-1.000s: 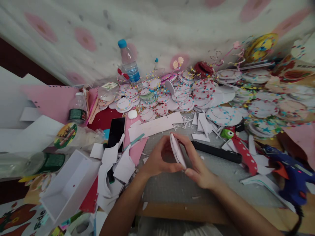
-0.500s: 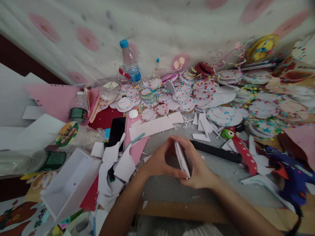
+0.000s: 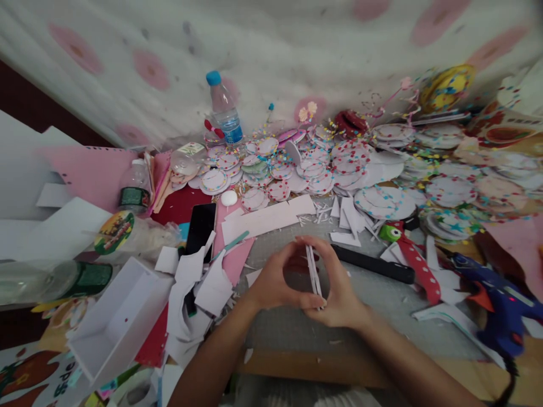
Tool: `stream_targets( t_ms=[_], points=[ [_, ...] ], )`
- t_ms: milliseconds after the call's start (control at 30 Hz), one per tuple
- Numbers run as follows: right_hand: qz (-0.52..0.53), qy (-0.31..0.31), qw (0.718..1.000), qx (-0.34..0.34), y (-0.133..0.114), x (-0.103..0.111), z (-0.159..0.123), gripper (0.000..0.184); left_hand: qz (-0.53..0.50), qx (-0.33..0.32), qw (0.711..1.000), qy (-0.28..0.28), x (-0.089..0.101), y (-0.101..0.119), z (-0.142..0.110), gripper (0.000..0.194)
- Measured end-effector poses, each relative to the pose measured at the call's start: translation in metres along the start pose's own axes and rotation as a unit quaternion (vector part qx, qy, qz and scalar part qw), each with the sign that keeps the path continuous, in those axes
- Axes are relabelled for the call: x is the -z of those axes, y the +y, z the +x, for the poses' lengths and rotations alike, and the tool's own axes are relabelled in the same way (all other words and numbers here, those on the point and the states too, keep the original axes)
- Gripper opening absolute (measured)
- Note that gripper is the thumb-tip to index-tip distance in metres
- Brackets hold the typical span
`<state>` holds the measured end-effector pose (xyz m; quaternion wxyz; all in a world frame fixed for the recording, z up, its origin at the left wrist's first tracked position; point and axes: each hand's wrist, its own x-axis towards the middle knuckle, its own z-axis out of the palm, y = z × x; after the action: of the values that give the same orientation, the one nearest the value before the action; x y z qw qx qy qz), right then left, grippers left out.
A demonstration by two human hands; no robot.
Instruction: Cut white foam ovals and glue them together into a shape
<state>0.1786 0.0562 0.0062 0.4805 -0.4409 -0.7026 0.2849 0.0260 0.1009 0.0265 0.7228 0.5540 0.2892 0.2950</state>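
Observation:
Between my two hands stands a white foam-board disc (image 3: 313,270), seen nearly edge-on and made of two or more thin layers. My left hand (image 3: 278,280) curves around its left side, with fingertips at the top edge and thumb at the bottom edge. My right hand (image 3: 337,282) grips the same edges from the right, its fingers bent round the disc. Both hands are above a grey cutting mat (image 3: 365,333). A black cutter-like stick (image 3: 373,263) lies just right of my right hand. White board strips (image 3: 267,217) and scraps lie beyond the hands.
Stacks of white discs with coloured dots (image 3: 314,164) line the back. At right lie a blue glue gun (image 3: 487,299) and a red dotted strip (image 3: 418,263). On the left are a phone (image 3: 201,226), a white open box (image 3: 123,316), cut scraps (image 3: 186,288) and plastic bottles (image 3: 133,189).
The disc has turned slightly between my hands, so it now shows more edge-on with its layers visible. My hands stay in nearly the same place.

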Motion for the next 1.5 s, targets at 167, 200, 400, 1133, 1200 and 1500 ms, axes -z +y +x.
stream_targets(
  t_ms=[167, 200, 400, 1133, 1200, 1500],
  points=[
    [0.014, 0.034, 0.999, -0.003, -0.002, -0.007, -0.003, 0.082, -0.010, -0.003, 1.000, 0.007, -0.002, -0.002, 0.000, 0.074],
    [0.014, 0.041, 0.999, -0.004, -0.003, -0.008, -0.004, 0.082, -0.014, -0.005, 1.000, 0.009, -0.002, -0.002, 0.000, 0.072],
    [0.022, 0.038, 0.999, -0.001, -0.004, -0.013, -0.005, 0.082, -0.012, -0.003, 1.000, 0.015, -0.001, -0.005, 0.002, 0.078],
    [-0.160, -0.002, 0.986, 0.037, -0.008, -0.015, 0.001, 0.093, -0.091, 0.110, 0.990, -0.012, 0.003, -0.010, 0.004, 0.060],
    [-0.155, -0.033, 0.986, 0.049, -0.012, -0.009, 0.001, 0.103, -0.089, 0.113, 0.990, -0.007, 0.004, -0.008, 0.002, 0.053],
    [-0.082, 0.009, 0.995, -0.049, -0.015, 0.034, -0.020, 0.059, -0.078, 0.092, 0.987, -0.104, 0.005, 0.002, -0.002, 0.069]
  ],
)
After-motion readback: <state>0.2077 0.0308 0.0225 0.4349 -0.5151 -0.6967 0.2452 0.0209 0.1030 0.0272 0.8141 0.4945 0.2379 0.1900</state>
